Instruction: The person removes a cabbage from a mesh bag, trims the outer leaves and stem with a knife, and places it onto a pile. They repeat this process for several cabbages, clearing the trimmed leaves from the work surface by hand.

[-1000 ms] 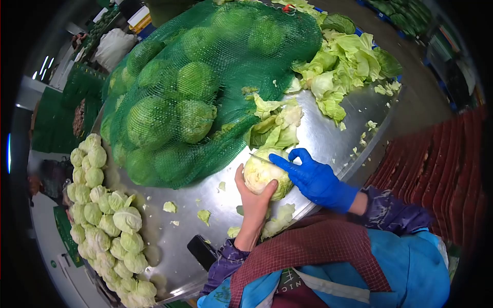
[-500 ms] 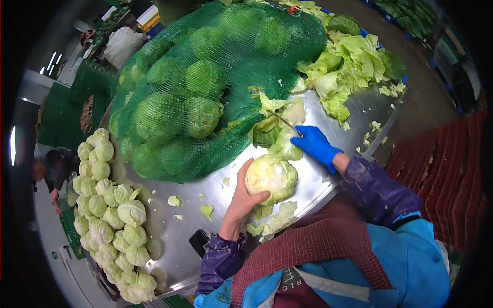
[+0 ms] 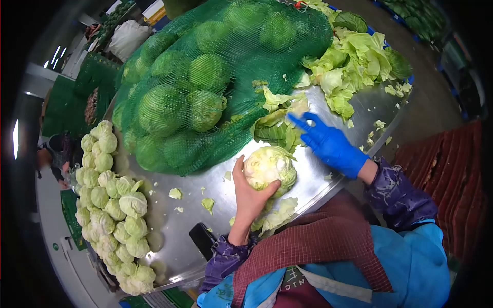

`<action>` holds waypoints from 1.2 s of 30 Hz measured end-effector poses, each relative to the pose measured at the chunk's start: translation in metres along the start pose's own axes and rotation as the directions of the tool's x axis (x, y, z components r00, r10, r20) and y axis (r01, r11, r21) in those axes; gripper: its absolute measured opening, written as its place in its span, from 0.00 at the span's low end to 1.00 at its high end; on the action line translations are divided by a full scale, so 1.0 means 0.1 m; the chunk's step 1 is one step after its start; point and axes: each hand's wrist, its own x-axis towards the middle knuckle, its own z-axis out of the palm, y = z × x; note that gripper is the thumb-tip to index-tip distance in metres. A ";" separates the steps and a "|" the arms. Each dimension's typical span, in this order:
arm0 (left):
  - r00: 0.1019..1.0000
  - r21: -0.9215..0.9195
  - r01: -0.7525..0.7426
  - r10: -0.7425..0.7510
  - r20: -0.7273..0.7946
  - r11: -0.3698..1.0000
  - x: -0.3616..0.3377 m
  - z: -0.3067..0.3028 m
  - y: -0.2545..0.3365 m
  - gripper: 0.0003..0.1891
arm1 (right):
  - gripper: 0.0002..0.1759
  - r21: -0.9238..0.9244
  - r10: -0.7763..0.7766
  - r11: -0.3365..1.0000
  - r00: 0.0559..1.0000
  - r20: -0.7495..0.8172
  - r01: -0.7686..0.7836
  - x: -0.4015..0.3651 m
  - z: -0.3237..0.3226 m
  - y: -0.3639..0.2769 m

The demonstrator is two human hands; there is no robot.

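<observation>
My bare left hand is wrapped around a trimmed pale cabbage, thumb across its near side and fingers on its left. The cabbage's whitish cut base faces up. Beyond it, my right hand, in a blue glove, has its fingers stretched out, the tips over loose outer leaves. Slight motion blur softens those fingers, and no blade shows by them. More peeled leaf pieces lie at the table's near edge, beside the cabbage.
A green mesh sack of cabbages fills the far side of the metal table. Stacked trimmed cabbages line the left edge. Stripped leaves heap at far right. A black phone lies near my left sleeve. Another person is at far left.
My right hand has drawn slightly right, and its fingers have spread out. The thin blade seen there before no longer shows. My left hand still holds the cabbage, now turned slightly.
</observation>
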 end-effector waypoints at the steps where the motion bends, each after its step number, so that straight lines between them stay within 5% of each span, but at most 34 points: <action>1: 1.000 0.010 0.005 -0.005 -0.007 1.000 0.02 0.00 0.02 0.51 | 0.29 0.056 -0.158 0.986 0.987 0.023 0.157 -0.01 0.10 -0.02; 3: 1.000 0.015 0.003 -0.002 -0.018 1.000 0.06 0.03 0.05 0.50 | 0.29 0.061 -0.471 0.878 0.880 -0.066 0.474 -0.02 0.31 -0.15; 7: 1.000 0.008 0.008 -0.008 0.007 1.000 0.10 0.02 0.03 0.48 | 0.27 -0.071 -0.375 0.919 0.914 0.153 0.389 0.22 0.29 -0.21; 10: 0.999 0.027 -0.013 0.012 0.050 1.000 0.09 0.00 0.08 0.47 | 0.31 -0.210 -0.145 0.952 0.935 0.325 0.221 0.48 0.17 -0.22; 11: 0.996 0.056 -0.029 0.024 0.090 0.998 0.08 0.00 0.12 0.47 | 0.33 -0.140 -0.267 0.944 0.942 0.204 0.298 0.57 0.26 0.04; 13: 0.979 0.194 -0.167 0.140 0.145 0.967 0.11 -0.08 0.11 0.48 | 0.35 0.063 -0.218 0.976 0.940 0.264 0.209 0.60 0.30 0.12; 15: 0.987 -0.166 0.038 -0.012 0.157 0.985 0.12 -0.24 -0.06 0.48 | 0.35 0.142 -0.197 0.974 0.967 0.161 0.174 0.54 0.44 0.08; 17: 0.992 -0.274 0.103 -0.077 0.102 0.956 0.08 -0.37 -0.04 0.45 | 0.36 0.222 -0.167 0.963 0.984 0.058 0.150 0.43 0.49 0.01; 19: 0.875 -0.479 0.409 -0.482 -0.034 0.777 0.05 -0.46 0.17 0.43 | 0.33 0.481 0.084 0.862 0.981 0.174 -0.159 0.35 0.44 -0.12; 23: 0.972 -0.128 0.150 -0.170 -0.165 0.980 -0.01 -0.23 -0.20 0.46 | 0.33 0.436 -0.027 0.900 0.997 0.078 -0.009 0.20 0.52 -0.17; 24: 0.971 -0.130 0.149 -0.170 -0.167 0.980 -0.01 -0.23 -0.16 0.46 | 0.33 0.418 0.045 0.901 0.984 0.171 -0.114 0.20 0.47 -0.05; 25: 0.990 0.033 0.058 -0.053 -0.127 0.998 -0.03 -0.24 -0.07 0.48 | 0.33 0.300 0.035 0.953 0.999 0.008 -0.036 0.21 0.69 0.31; 26: 0.996 0.187 -0.045 0.059 -0.072 0.981 -0.05 -0.23 0.01 0.50 | 0.32 0.137 0.087 0.986 0.996 0.024 -0.089 0.21 0.66 0.58; 27: 0.995 0.182 -0.047 0.062 -0.077 0.982 -0.05 -0.22 0.09 0.50 | 0.32 -0.030 0.140 0.990 0.990 0.027 -0.139 0.24 0.60 0.72; 31: 0.990 0.267 -0.143 0.133 0.057 0.953 -0.05 -0.16 0.19 0.57 | 0.31 -0.126 0.095 0.988 0.994 0.053 -0.088 0.14 0.17 0.28; 33: 0.991 0.237 -0.132 0.132 0.016 0.962 0.01 -0.14 0.19 0.57 | 0.27 0.083 -0.210 0.974 0.978 -0.015 0.210 0.14 0.17 0.09; 35: 0.988 0.254 -0.156 0.155 0.024 0.954 0.03 -0.13 0.17 0.56 | 0.25 0.242 -0.320 0.925 0.945 0.074 0.294 0.08 0.17 -0.19; 36: 0.985 0.275 -0.173 0.171 0.034 0.946 0.03 -0.13 0.15 0.56 | 0.24 0.138 -0.455 0.882 0.891 -0.001 0.450 0.11 0.22 -0.26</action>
